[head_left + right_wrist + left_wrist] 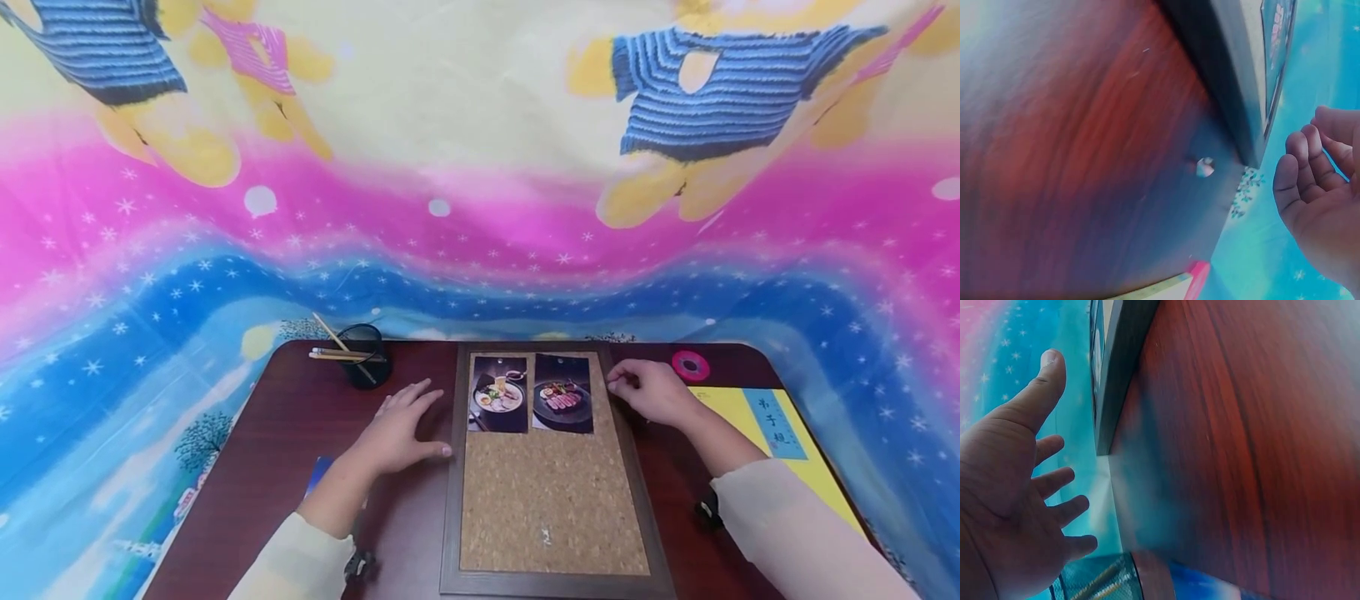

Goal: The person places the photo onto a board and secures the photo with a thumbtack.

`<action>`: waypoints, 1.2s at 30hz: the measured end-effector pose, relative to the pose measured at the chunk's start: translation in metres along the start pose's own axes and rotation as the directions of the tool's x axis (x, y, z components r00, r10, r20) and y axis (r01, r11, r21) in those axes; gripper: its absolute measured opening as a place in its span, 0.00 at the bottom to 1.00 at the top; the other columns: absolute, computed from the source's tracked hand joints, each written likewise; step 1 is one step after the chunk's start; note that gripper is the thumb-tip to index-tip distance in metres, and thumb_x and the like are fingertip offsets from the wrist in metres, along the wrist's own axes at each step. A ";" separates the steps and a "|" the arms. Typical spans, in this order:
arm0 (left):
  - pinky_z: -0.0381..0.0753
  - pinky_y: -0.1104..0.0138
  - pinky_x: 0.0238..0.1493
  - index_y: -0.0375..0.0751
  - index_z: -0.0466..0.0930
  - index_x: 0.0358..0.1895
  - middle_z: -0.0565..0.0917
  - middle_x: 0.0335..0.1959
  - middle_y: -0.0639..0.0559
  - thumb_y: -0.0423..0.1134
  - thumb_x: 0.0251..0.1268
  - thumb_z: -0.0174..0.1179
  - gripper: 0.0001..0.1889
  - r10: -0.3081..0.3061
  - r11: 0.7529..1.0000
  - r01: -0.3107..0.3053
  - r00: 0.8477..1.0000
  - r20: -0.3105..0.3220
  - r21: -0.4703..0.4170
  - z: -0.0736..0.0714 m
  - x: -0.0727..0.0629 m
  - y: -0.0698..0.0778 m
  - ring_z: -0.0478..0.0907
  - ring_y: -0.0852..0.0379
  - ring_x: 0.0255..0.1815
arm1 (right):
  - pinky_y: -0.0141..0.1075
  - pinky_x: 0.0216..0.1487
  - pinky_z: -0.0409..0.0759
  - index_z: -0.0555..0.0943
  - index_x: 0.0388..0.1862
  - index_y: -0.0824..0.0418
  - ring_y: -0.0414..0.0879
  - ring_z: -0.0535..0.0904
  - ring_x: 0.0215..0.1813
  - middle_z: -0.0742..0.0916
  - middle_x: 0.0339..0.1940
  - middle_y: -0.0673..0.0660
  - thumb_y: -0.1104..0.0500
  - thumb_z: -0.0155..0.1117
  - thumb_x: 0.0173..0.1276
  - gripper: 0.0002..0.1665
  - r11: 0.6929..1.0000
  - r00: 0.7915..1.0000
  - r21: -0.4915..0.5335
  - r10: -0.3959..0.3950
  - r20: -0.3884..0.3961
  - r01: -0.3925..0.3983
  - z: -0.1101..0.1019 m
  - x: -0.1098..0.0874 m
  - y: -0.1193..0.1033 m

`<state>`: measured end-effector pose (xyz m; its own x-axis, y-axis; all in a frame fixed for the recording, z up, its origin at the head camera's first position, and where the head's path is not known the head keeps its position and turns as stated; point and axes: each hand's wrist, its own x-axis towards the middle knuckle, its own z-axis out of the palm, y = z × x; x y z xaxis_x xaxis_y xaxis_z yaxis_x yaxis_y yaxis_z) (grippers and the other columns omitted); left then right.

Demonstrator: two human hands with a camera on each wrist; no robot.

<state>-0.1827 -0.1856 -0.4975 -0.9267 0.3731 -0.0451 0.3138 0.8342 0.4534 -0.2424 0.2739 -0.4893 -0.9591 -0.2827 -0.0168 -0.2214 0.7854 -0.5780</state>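
A cork board in a dark frame lies on the table. On its upper part are a ramen photo card and a sliced-meat photo card, side by side, each with a small pale spot at its top. Left of the frame my left hand hovers with fingers and thumb spread, holding nothing; the left wrist view shows its palm. My right hand is beside the frame's upper right edge, fingers loosely bent. No object shows between those fingers in the right wrist view, where the hand appears apart from the board.
A black mesh pen cup with pencils stands at the back left. A pink round item and a yellow book lie on the right. A small shiny object sits on the tabletop by the frame. Patterned cloth hangs behind.
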 end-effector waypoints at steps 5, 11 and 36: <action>0.50 0.34 0.77 0.47 0.65 0.80 0.59 0.83 0.43 0.61 0.55 0.76 0.50 -0.005 1.000 0.005 1.000 0.008 -0.006 -0.005 -0.012 -0.008 0.53 0.37 0.82 | 0.41 0.29 0.79 0.85 0.51 0.58 0.47 0.77 0.29 0.86 0.36 0.52 0.57 0.64 0.77 0.09 0.999 0.999 0.029 0.028 0.037 -0.029 -0.002 -0.011 0.015; 0.52 0.34 0.76 0.46 0.67 0.79 0.60 0.82 0.42 0.60 0.54 0.77 0.50 -0.006 1.000 0.006 1.000 0.001 -0.013 -0.007 -0.024 -0.021 0.56 0.33 0.81 | 0.40 0.36 0.80 0.85 0.53 0.57 0.44 0.80 0.33 0.86 0.38 0.50 0.57 0.66 0.76 0.10 1.000 0.997 -0.014 0.010 0.073 -0.009 -0.005 -0.022 0.031; 0.46 0.27 0.73 0.43 0.68 0.78 0.62 0.80 0.35 0.66 0.33 0.84 0.63 0.005 0.999 -0.003 0.999 0.044 -0.042 -0.020 -0.080 -0.077 0.51 0.28 0.81 | 0.43 0.45 0.82 0.85 0.57 0.57 0.44 0.80 0.45 0.85 0.44 0.49 0.63 0.73 0.68 0.18 0.997 0.983 -0.073 -0.008 0.184 0.022 -0.016 -0.049 0.060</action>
<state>-0.1369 -0.2882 -0.5112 -0.9149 0.3951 -0.0823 0.3079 0.8151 0.4907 -0.2119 0.3435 -0.5096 -0.9085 -0.3854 -0.1616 -0.2547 0.8172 -0.5170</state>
